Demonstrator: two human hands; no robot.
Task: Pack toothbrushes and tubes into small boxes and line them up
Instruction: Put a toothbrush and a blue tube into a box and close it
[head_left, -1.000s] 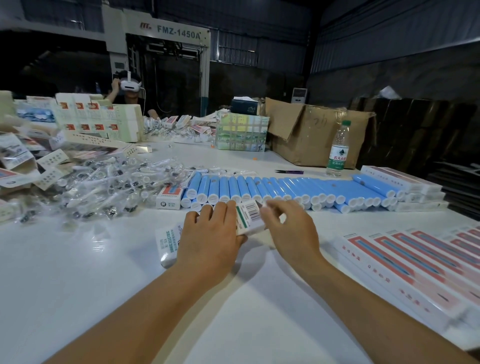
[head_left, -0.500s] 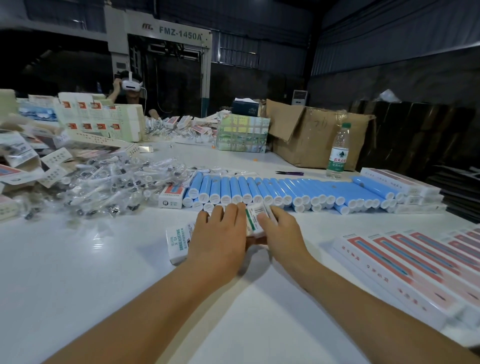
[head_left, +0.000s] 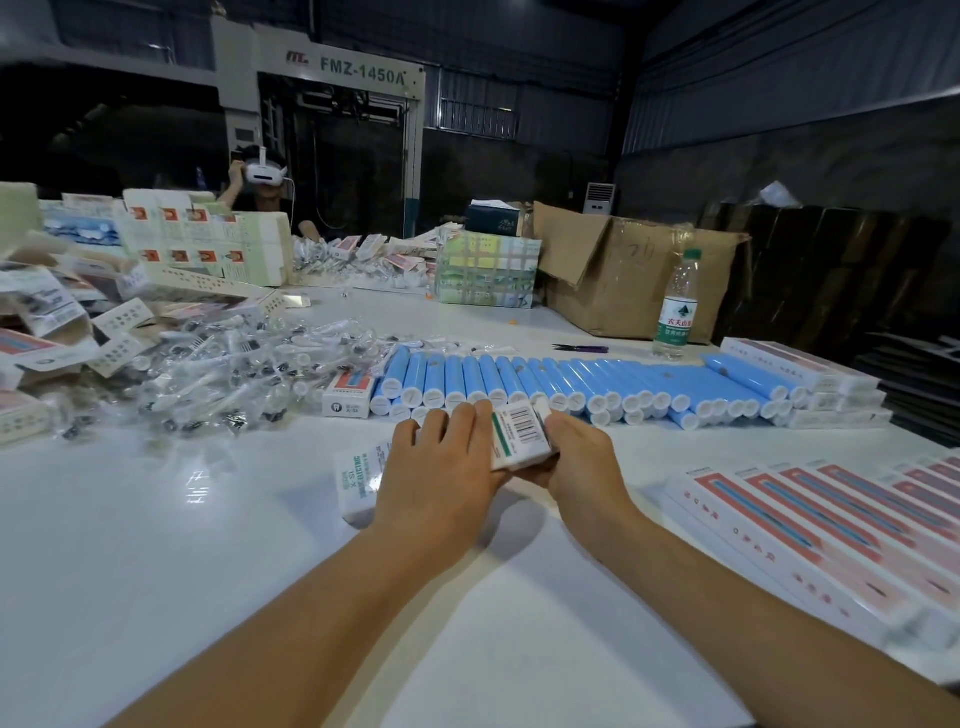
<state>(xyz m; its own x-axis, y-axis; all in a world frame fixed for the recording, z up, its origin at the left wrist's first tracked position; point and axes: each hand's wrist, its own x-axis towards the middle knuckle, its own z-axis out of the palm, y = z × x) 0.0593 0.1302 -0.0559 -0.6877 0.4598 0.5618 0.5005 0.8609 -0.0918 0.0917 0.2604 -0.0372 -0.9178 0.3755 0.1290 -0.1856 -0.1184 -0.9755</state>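
Head view, both hands (head_left: 519, 457) clasp small box (head_left: 522, 430) — barcode end now raised

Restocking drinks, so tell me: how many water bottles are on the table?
1. The bottle stands upright at the table's far right, beside the cardboard box; others could be hidden behind the clutter.

Your left hand (head_left: 441, 467) and right hand (head_left: 582, 457) meet on small box (head_left: 522, 434) lying on table (head_left: 156, 571). Tube row (head_left: 571, 379) just behind your hands. Bagged toothbrush pile (head_left: 218, 374) behind-left. Packed box row (head_left: 831, 525) right of right hand. Water bottle (head_left: 678, 306) behind tubes.
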